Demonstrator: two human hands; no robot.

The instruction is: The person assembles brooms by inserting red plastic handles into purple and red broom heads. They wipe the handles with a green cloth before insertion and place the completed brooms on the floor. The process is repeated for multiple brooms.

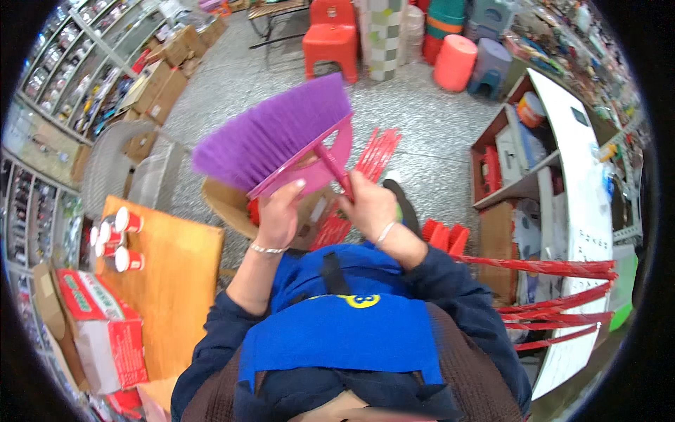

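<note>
Both hands are raised in front of the chest, working on a purple broom head [281,137] held in the air above the speckled floor [422,119]. The left hand [278,214] is closed around the lower edge of the pink-purple plastic base, thumb up against its face, a thin bracelet at the wrist. The right hand [371,207] grips the short pink socket stem [336,169] that juts from the middle of the base, fingers wrapped around it. The bristles fan up and to the left, away from the body. Just beyond the hands lies a bundle of red sticks [376,155] on the floor, partly behind the broom head, and an open cardboard box [225,204] sits beneath the left hand. More long red sticks [555,292] stretch out at the right, near a white counter [569,141]. At the left stands an orange wooden table [176,281]; small red and white cups [116,235] lie clustered at its far left corner, and a red and white carton [102,327] rests beside its left edge. A red plastic chair [330,35] stands farther off.
</note>
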